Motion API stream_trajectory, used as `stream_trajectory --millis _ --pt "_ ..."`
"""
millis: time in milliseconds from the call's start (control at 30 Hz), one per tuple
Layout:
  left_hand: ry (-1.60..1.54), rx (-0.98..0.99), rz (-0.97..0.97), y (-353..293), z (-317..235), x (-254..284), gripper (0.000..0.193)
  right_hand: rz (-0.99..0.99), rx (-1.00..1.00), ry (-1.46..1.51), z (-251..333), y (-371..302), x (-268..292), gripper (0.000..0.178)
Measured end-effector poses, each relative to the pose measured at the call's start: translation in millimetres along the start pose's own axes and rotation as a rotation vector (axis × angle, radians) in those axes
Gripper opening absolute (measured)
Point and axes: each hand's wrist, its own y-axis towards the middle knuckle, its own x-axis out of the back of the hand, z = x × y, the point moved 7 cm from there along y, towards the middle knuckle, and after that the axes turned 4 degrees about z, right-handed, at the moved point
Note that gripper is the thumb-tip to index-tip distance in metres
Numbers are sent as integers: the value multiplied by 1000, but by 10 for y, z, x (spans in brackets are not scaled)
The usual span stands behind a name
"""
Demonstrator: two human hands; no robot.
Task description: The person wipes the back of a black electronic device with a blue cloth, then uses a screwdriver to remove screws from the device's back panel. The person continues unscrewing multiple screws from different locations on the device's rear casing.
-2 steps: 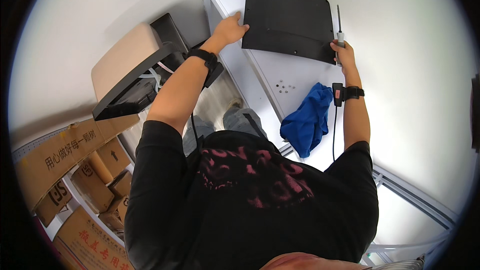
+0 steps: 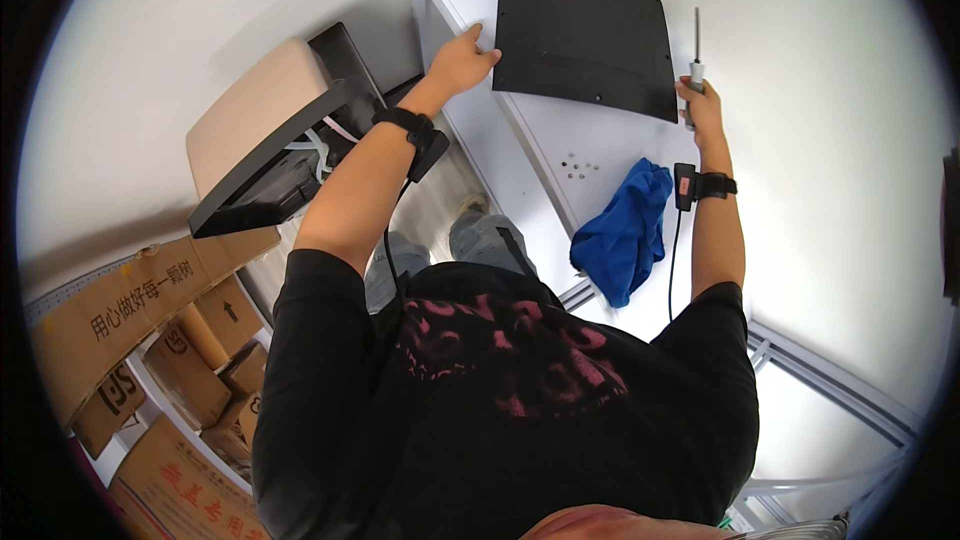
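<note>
A flat black panel with small holes along its rim lies on the white table. Beside its left edge is my left hand, thumb and forefinger spread apart. The thumb tip meets the panel's edge; whether it presses on it I cannot tell. Off the panel's right edge, my right hand is closed round the grey handle of a screwdriver, whose shaft points away from me. Several small screws lie loose on the table, nearer me than the panel.
A crumpled blue cloth lies near my right forearm. On the left stands a beige and black housing, opened, with pale tubes inside. Cardboard boxes fill a shelf at lower left. A white wall rises on the right.
The view has shifted a little, so the table and panel sit slightly farther right. My right hand, holding the screwdriver, has moved slightly rightward, and the shaft has tilted a little to the right.
</note>
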Motion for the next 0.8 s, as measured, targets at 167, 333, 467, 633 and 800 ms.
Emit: stream_trajectory --millis 167,333,467,633,800 --pt "-122 -165 39 -577 52 74 52 -115 124 239 449 -755 266 19" --pt "-264 -305 108 -1359 384 268 37 -28 316 594 835 -1781 -387 14" --pt "-339 -293 165 -1970 988 226 32 166 353 800 645 -2369 -1279 18" --pt "-359 -567 141 -2681 945 423 29 308 297 807 136 -2694 -2283 19" --pt "-194 -1231 -124 -3166 793 618 21 355 334 746 -800 -2430 -3210 20"
